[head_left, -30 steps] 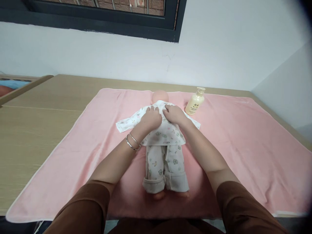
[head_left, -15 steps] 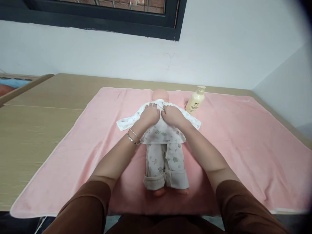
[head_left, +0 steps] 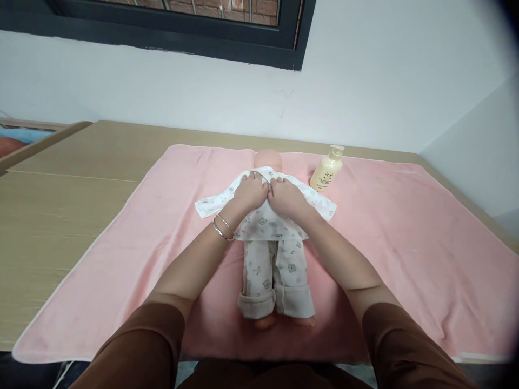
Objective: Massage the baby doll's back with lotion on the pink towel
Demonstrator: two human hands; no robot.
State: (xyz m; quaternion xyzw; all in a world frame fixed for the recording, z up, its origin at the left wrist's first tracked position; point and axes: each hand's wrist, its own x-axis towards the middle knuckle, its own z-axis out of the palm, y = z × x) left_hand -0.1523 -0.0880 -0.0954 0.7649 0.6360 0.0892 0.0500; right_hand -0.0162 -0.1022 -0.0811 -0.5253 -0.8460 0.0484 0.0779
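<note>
Touching shirt (head_left: 272, 227): left hand (head_left: 252, 190) and right hand (head_left: 287, 197) are both resting on upper middle, near neckline, index sides lying just beside each other.
Left fingers: are bending over fabric, tips pointing to 12; curled fairly close, but whether they're pinching cloth, can't tell, palm side hiding it.
Right fingers: are curling inward toward 10–11, looking mostly folded; hold on cloth, can't tell.
Shirt place: is lying on doll (head_left: 267, 156), taking clock centre; its sleeves (head_left: 211, 204) are spreading to 9 and 3.
Doll: is lying on pink blanket (head_left: 405, 227), bald head showing at 12, feet (head_left: 264, 323) poking out at 6.
Pants (head_left: 288, 265): are covering legs at 6, same small print showing, cuffs (head_left: 255, 305) sitting rolled.
Bottle (head_left: 325, 172): is standing on blanket at 2, pump facing up; small print isn't reading clearly.
Bangles (head_left: 222, 227): are circling left wrist, silver.
Table (head_left: 73, 216): is carrying blanket, wood showing bare at 9.
Window frame (head_left: 243, 46): is sitting on wall (head_left: 357, 81), 11 to 12.
</note>
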